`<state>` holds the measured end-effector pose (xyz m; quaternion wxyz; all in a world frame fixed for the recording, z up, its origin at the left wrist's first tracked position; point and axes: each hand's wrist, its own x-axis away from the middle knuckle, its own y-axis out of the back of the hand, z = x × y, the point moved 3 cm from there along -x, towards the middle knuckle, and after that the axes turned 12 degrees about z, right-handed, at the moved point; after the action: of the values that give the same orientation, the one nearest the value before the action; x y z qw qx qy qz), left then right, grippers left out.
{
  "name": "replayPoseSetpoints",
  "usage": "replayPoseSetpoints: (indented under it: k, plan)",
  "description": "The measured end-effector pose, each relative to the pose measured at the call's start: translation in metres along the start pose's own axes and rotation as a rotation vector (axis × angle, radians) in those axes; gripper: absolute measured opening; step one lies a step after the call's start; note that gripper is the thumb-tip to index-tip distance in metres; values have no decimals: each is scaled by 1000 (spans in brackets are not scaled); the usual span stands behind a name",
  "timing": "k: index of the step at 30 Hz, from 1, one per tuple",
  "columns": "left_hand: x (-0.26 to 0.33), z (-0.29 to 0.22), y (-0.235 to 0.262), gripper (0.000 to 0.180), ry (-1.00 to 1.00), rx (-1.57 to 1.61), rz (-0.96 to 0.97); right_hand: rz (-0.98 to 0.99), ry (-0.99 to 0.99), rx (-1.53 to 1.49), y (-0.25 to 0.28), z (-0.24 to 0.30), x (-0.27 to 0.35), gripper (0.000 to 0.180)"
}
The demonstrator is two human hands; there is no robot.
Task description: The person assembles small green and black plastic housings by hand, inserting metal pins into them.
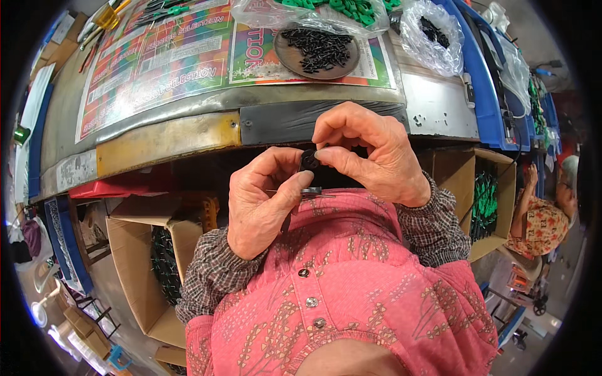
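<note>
Pinched between the thumb and index finger of my left hand (263, 197) is a small round black plastic part (309, 160), held above my lap just off the table's front edge. A thin tool with a grey, rounded end (311, 190) sticks out under my left thumb; its kind is unclear. My right hand (370, 150) is closed, thumb and index finger pressed together at the black part's upper right edge. Anything between those right fingertips is hidden. Beyond my hands, a round plate (283, 62) on the table bears many small black pins (316, 47).
Bags of green parts (351, 9) and black parts (433, 31) lie at the back. Blue bins (489, 94) line the right. Cardboard boxes stand below at left (128, 269) and right (461, 182). Another person (539, 225) sits at far right.
</note>
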<state>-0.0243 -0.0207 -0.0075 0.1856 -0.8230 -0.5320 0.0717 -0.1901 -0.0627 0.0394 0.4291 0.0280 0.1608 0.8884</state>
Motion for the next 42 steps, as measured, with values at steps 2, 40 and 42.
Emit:
replayPoseSetpoints:
  k: [2, 40, 42]
  plan:
    - [1, 1, 2, 18, 11, 5, 0, 35, -11, 46, -1, 0, -2, 17]
    - [-4, 20, 12, 6, -4, -82, -187, 37, -125, 6, -2, -22, -4, 21]
    - [-5, 20, 15, 7, -30, -85, -180, 27, -80, 101, -7, -21, -1, 22]
